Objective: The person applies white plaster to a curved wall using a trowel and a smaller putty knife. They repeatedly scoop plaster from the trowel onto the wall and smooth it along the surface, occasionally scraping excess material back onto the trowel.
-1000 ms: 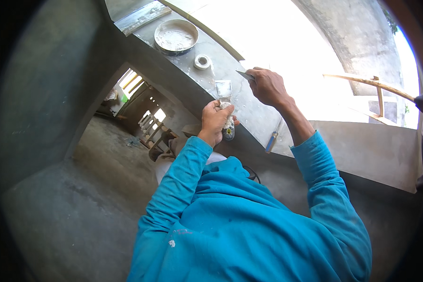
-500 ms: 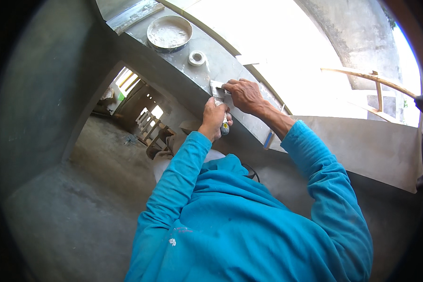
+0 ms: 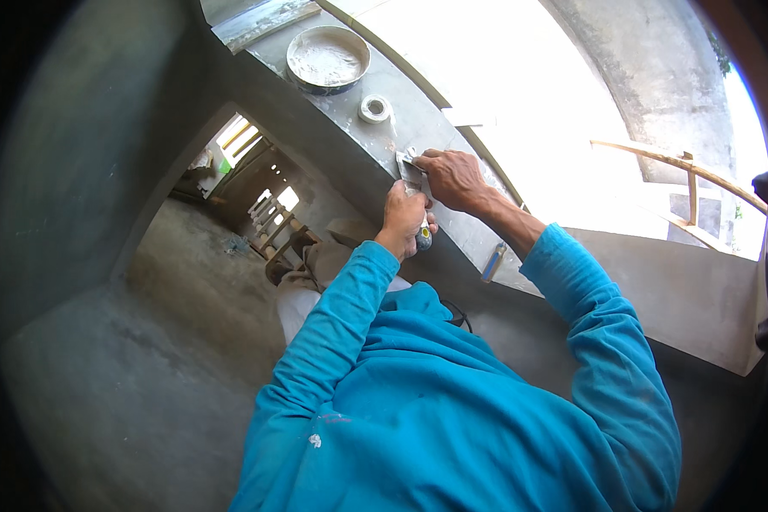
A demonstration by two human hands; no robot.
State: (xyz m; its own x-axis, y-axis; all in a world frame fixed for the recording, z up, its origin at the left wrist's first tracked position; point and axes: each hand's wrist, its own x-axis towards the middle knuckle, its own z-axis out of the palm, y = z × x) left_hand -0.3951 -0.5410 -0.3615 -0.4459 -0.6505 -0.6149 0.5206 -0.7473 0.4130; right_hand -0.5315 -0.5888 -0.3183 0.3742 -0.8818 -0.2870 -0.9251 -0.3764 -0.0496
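My left hand (image 3: 404, 218) grips the handle of a putty knife (image 3: 421, 236) whose flat metal blade points up against the grey concrete ledge (image 3: 452, 230). My right hand (image 3: 454, 177) is closed on a small scraper (image 3: 409, 164) and presses it against that blade, so both hands meet at the ledge's front edge. Both arms wear blue long sleeves. How the two blades touch is hidden by my fingers.
Farther left on the ledge stand a round bowl of white paste (image 3: 327, 58) and a roll of tape (image 3: 374, 108). A blue-handled tool (image 3: 492, 262) lies on the ledge by my right forearm. Below the ledge an opening looks down on wooden furniture (image 3: 273, 239).
My right hand, raised apart to the right a second ago, has come down and left onto the putty knife blade. My left hand has stayed on the handle.
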